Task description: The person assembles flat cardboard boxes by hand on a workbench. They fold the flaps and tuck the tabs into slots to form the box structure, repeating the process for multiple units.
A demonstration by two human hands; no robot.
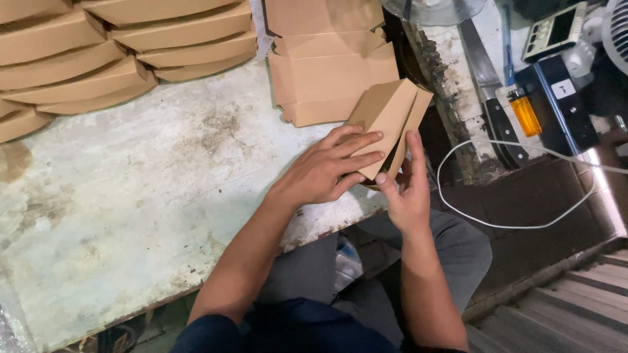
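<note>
A brown cardboard box blank [391, 116], partly folded, is held tilted at the right edge of the worn white table [131, 216]. My left hand [330, 167] lies flat on its top face with fingers spread. My right hand [405, 189] grips its lower right side, thumb against the folded edge. Both hands hold the same piece. Just behind it lies a stack of flat cardboard blanks [327, 72].
Folded cardboard boxes [98, 59] are piled in rows at the table's back left. Right of the table, a ledge carries a knife [494, 104], an orange lighter [524, 112], a black device [556, 98] and a small screen device [556, 29]. A white cable [523, 225] loops below. Steps [575, 307] lie at the lower right.
</note>
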